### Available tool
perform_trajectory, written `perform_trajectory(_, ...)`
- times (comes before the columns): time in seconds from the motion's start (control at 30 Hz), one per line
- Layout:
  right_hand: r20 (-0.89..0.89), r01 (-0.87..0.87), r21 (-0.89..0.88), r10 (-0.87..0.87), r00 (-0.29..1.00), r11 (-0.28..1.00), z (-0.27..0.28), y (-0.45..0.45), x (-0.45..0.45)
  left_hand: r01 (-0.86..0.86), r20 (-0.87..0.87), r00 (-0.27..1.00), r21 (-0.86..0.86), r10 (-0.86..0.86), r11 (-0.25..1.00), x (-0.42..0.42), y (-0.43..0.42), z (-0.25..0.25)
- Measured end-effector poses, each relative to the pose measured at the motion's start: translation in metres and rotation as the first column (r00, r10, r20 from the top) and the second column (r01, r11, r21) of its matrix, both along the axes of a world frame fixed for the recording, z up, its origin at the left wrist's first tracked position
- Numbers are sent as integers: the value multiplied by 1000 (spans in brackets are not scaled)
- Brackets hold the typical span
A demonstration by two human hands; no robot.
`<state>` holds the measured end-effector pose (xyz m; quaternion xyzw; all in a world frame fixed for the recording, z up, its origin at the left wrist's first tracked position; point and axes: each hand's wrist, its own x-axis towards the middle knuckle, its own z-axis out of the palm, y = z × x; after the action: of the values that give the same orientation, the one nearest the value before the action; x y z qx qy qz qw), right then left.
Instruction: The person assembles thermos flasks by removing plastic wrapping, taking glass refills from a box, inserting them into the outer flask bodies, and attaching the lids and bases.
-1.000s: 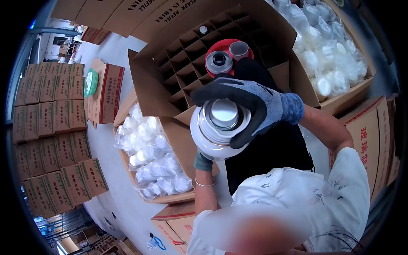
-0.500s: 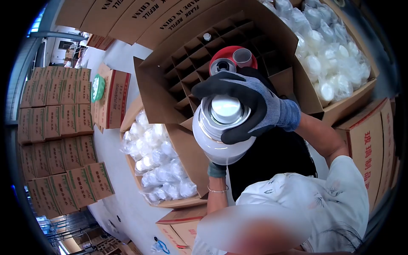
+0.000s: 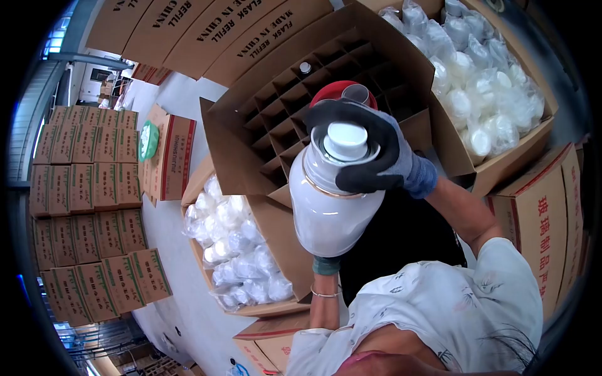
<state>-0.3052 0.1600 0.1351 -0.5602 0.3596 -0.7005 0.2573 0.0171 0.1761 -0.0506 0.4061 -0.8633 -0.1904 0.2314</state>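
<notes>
A white, glossy vacuum flask [image 3: 335,216] stands nearly upright before me, its white round stopper [image 3: 346,139] facing up. My right hand [image 3: 382,147], in a grey-blue glove with dark coated fingers, is closed around the collar at the flask's neck. From below, my left hand [image 3: 326,266] supports the flask; only its green glove cuff shows clearly, and the fingers are hidden behind the flask. Just beyond my right hand, a red round dish [image 3: 332,91] holds a greyish cup [image 3: 355,94] on a divided carton [image 3: 276,125].
A small silver-white piece [image 3: 305,67] sits on the cardboard dividers. Open boxes of bagged white parts stand at right [image 3: 483,94] and lower left [image 3: 241,250]. Stacked cartons [image 3: 88,188] line the left side. A green bowl [image 3: 148,141] rests on another carton.
The flask has tipped so that more of its side shows, with both hands still on it. A ring-shaped part on the red dish is no longer visible behind my right hand.
</notes>
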Motion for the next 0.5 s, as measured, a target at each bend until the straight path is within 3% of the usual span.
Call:
perform_trajectory(0.03, -14, 29, 2, -29, 999, 1000, -5, 4, -1, -3, -7, 1000, 35, 3, 999, 3, -3, 3)
perform_trajectory(0.07, -85, -47, 78, 54, 995, 996, -2, 12, -6, -8, -21, 1000, 93, 10, 996, 8, -12, 9)
perform_trajectory(0.17, 25, 17, 115, -20, 999, 993, -32, 31, 2, -1, -62, 998, 268, 18, 964, 30, -61, 52)
perform_trajectory(0.2, -144, 46, 195, -18, 989, 980, -47, 47, -3, 43, -57, 998, 295, -27, 955, 34, -87, 79)
perform_trajectory(0.23, -178, 78, 284, -28, 984, 956, -56, 63, 2, 102, -50, 995, 311, -91, 945, 32, -113, 108)
perform_trajectory(0.3, -357, 64, 462, 119, 927, 885, -65, 88, 6, 333, 30, 936, 246, -351, 910, -1, -148, 164)
perform_trajectory(0.37, -602, 110, 565, 317, 733, 818, -97, 113, 5, 553, 241, 781, 164, -577, 817, -77, -145, 201)
perform_trajectory(0.4, -625, 113, 648, 442, 643, 753, -81, 105, -5, 642, 193, 746, 45, -637, 765, -106, -137, 191)
perform_trajectory(0.43, -630, 124, 718, 563, 535, 685, -66, 98, -16, 546, 385, 680, 303, -624, 781, -133, -120, 196)
perform_trajectory(0.47, -680, 154, 642, 464, 568, 751, -54, 92, -24, 528, 442, 601, 405, -666, 746, -146, -112, 174)
perform_trajectory(0.5, -717, 189, 559, 356, 599, 807, -50, 84, -32, 593, 365, 593, 404, -718, 696, -149, -104, 154)
